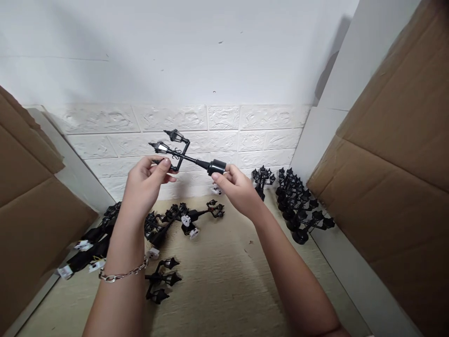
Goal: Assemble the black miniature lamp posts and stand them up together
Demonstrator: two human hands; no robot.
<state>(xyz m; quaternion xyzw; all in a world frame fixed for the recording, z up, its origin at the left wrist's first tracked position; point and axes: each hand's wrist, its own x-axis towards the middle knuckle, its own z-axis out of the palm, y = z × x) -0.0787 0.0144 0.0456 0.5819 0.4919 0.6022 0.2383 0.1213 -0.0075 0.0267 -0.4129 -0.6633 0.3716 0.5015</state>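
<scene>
A black miniature street lamp [189, 159] with three lantern heads is held up in the air, tilted so that its heads point left. My left hand [145, 182] pinches the lowest lantern, which the fingers partly cover. At the other end, my right hand [238, 189] grips the round black base between thumb and fingers. Below on the table lie more lamps [168, 220], some with white parts at their bases. Another three-headed lamp [163, 278] lies beside my left wrist, partly hidden behind the forearm.
Several finished-looking lamps [301, 201] stand in a row at the right. More lamps with white pieces and yellow wires [91, 245] lie at the left. Cardboard [393, 154] lines both sides, and a white brick-patterned wall [224, 117] closes the back.
</scene>
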